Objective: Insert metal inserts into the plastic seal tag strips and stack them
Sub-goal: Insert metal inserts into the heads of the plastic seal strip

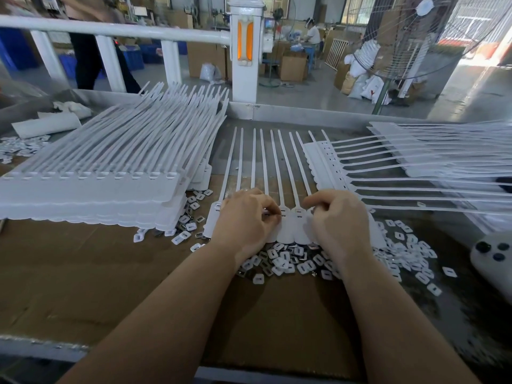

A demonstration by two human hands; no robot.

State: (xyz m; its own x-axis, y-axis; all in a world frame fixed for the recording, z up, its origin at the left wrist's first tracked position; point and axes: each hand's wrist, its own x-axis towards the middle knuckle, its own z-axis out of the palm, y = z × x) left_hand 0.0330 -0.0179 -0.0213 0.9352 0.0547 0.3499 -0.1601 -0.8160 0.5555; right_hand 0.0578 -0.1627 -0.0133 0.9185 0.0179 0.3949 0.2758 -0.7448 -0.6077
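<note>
seal tag strip [288, 173] under both hands [243, 217], fingers [270, 209] curled on its heads.

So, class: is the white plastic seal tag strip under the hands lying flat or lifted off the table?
Flat: the white plastic seal tag strip lies on the brown cardboard, tails spread away from both hands.

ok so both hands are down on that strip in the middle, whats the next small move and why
Probably press the next insert into an open slot between the hands. The left hand and right hand pinch along the head row of the strip, slots between them still look dark, and loose inserts lie just below.
</note>
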